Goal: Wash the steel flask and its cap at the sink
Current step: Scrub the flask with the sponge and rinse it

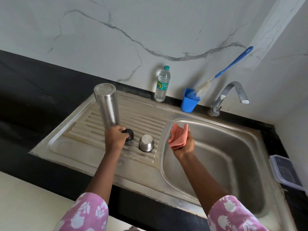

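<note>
Steel flask [106,105] stands on the ribbed drainboard [80,130], left of the sink basin [216,147], flat closed end up. Just near of it, the left hand [115,139] curls its fingers round the black stopper [129,135], which sits on the drainboard. The steel cap [146,143] rests mouth down just right of the stopper. The right hand [183,144] grips a folded pink cloth [177,137] over the basin's left edge. On the black tabletop [33,97], against the far wall: a water bottle [162,84], a blue cup [189,101] holding a bottle brush [233,64], and the tap [230,95].
</note>
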